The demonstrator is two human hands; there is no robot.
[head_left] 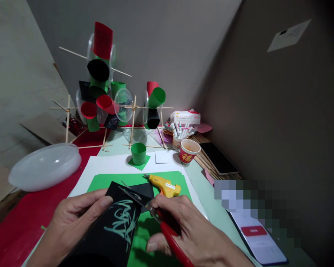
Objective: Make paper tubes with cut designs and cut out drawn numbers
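My left hand pinches the upper left edge of a black card that bears light green brush-like marks. In my right hand is a pair of red-handled scissors, the blades parted at the card's top right corner. Whether the blades touch the card I cannot tell. Behind the card lies another black piece on green sheets. A yellow glue gun rests just beyond my right hand. Past it, a green paper cup shape stands on a small green square.
A stick frame carrying red, green and black paper tubes stands at the back. At left sits a pale translucent balloon-like object. A red paper cup, marker pens, a dark phone and a lit phone line the right.
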